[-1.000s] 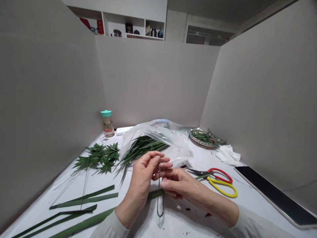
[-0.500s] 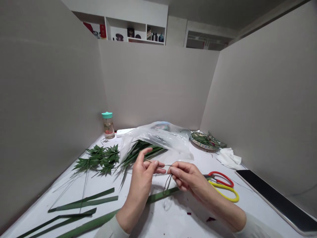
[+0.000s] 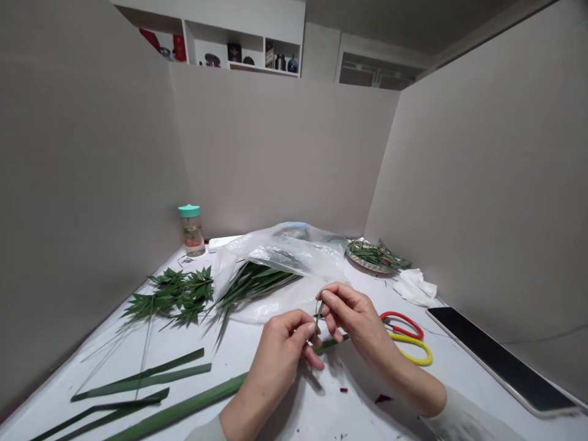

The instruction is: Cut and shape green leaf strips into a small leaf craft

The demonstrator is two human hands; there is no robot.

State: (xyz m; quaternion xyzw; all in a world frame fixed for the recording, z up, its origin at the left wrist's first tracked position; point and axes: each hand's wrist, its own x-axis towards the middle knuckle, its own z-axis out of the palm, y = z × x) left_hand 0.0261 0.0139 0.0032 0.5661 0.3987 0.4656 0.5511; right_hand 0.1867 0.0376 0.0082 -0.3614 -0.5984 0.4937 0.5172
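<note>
In the head view, we pinch a thin wire (image 3: 317,321) upright between the fingertips of our left hand (image 3: 273,358) and right hand (image 3: 353,318), the hands close together. A green strip (image 3: 331,344) lies just beneath the hands, a plastic bag (image 3: 280,291) sits ahead of them, and scissors (image 3: 404,326) lie right of our right hand.

Your left hand (image 3: 271,367) and right hand (image 3: 353,321) meet above the white worktop (image 3: 316,410) — the fingers (image 3: 328,295) of both pinch a thin dark wire (image 3: 318,320), with a long green leaf strip (image 3: 328,345) just beneath and red-and-yellow-handled scissors (image 3: 404,337) close by your right hand.
</note>
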